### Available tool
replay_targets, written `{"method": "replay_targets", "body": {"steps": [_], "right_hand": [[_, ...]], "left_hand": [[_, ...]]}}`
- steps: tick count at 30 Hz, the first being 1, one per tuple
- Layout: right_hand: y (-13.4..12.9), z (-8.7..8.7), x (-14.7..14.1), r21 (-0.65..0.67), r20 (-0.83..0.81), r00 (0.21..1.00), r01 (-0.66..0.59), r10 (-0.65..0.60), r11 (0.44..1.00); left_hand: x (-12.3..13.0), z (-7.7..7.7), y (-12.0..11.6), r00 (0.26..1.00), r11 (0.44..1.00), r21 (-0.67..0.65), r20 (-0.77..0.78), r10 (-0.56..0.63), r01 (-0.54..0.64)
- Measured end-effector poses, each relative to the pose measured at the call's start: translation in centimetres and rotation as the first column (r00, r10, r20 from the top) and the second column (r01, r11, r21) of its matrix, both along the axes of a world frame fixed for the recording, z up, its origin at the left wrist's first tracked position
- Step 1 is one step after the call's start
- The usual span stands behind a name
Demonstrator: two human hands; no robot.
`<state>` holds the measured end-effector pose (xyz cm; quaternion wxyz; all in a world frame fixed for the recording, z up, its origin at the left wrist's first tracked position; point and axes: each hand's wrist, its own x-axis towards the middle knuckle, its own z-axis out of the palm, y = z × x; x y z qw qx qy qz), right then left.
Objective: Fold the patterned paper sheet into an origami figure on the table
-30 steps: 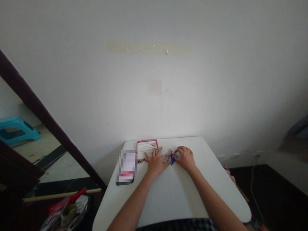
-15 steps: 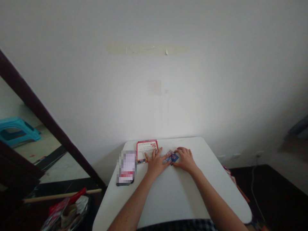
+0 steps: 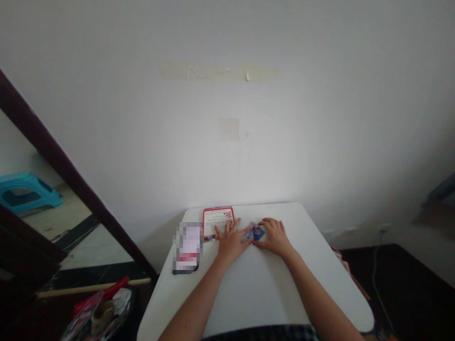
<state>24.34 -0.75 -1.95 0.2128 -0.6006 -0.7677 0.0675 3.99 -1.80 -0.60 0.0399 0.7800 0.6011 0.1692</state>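
Note:
A small folded paper (image 3: 258,233), blue with a patterned part, lies on the white table (image 3: 258,289). My left hand (image 3: 230,240) rests with fingers spread, its thumb and index finger on the paper's left part and its other fingers over the lower edge of a red-bordered printed card (image 3: 216,219). From the right, my right hand (image 3: 274,236) grips the paper's right side between thumb and fingertips. Left of the card lies a phone (image 3: 188,246) with a blurred screen.
A plain wall (image 3: 320,142) stands behind the table. At the lower left is a bin with a red bag (image 3: 115,288) and a tape roll (image 3: 102,317). A blue stool (image 3: 30,192) shows at the far left. A cable (image 3: 376,279) hangs at the right.
The view has shifted very slightly. Both hands stay nearly where they were, and the blue part of the paper looks slightly changed in shape between them.

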Motion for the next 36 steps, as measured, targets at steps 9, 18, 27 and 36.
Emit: {"method": "replay_targets", "body": {"steps": [9,18,27,36], "right_hand": [[-0.2,0.2,0.0,0.042,-0.008,1.000,-0.010,0.010,0.999],[-0.6,0.3,-0.6,0.099,0.024,0.998,0.052,-0.055,0.994],[-0.4,0.0,-0.6,0.120,0.074,0.995,0.062,-0.071,0.991],[-0.3,-0.2,-0.6,0.127,0.058,0.997,0.042,-0.050,0.991]], "left_hand": [[0.2,0.5,-0.3,0.998,0.999,-0.014,-0.038,0.045,-0.045],[0.1,0.4,-0.1,0.997,0.998,-0.014,-0.037,0.066,-0.066],[-0.5,0.1,0.3,0.999,0.999,-0.020,0.037,0.037,-0.037],[-0.5,-0.3,0.5,0.998,0.999,0.011,0.048,0.043,-0.043]]}}
